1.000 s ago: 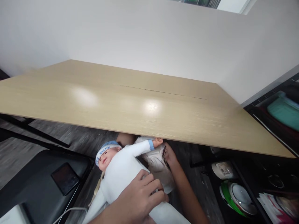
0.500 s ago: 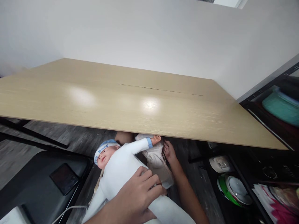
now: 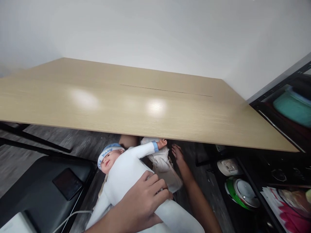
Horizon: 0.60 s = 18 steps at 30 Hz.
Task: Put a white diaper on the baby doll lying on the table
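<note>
A baby doll [image 3: 127,173] in a white suit with blue cuffs and a blue-and-white cap lies on its back across my lap. My left hand [image 3: 149,195] rests on its lower body, fingers curled round it and the thumb below. One doll arm stretches up toward the table edge. Beyond the doll is a crumpled pale pinkish bundle [image 3: 162,161] of cloth or bag, partly hidden by the doll's arm and the tabletop. Just right of this bundle, my right hand [image 3: 178,152] hangs apart from it, fingers loosely spread with nothing visible in them.
A wooden table [image 3: 136,106] spans the view above my lap. At left, a black chair [image 3: 31,184] holds a dark phone [image 3: 67,183], a white box [image 3: 18,224] and a cable. Right of me, a dark shelf holds a green-and-white round container [image 3: 243,193], a white roll and bags.
My right hand has drawn slightly away from the pale bundle, its fingers looser. My left hand stays on the doll. The view has shifted a little.
</note>
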Motion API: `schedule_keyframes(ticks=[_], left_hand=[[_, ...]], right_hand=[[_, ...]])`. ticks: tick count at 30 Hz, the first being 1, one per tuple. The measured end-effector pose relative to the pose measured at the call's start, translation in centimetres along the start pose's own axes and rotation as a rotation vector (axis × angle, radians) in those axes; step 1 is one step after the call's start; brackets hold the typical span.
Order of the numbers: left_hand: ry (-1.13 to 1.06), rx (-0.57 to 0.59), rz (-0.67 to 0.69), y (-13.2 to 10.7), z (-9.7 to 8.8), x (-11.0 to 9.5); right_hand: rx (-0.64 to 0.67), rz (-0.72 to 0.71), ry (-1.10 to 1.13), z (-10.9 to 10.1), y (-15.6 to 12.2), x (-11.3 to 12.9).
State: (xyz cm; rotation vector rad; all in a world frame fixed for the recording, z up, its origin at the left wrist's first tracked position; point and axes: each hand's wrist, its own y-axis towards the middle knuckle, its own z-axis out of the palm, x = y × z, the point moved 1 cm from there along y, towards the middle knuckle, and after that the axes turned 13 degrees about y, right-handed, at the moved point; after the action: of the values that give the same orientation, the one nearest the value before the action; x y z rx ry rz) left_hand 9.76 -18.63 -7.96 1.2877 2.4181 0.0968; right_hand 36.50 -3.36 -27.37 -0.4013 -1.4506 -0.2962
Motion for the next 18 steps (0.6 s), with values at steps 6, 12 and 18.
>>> schedule_keyframes(ticks=[6,12,18], left_hand=[[0.014,-0.025,0.035,0.1,-0.2,0.0],[0.011,-0.029,0.040,0.2,-0.3,0.0],[-0.008,-0.011,0.025,0.0,-0.4,0.0]], right_hand=[[0.178,-0.251,-0.322,1.0,-4.9,3.1],[0.451,-0.294,-0.739,5.6,-9.2,2.5],[0.429,-0.311,-0.781,8.7,-6.6,2.5]])
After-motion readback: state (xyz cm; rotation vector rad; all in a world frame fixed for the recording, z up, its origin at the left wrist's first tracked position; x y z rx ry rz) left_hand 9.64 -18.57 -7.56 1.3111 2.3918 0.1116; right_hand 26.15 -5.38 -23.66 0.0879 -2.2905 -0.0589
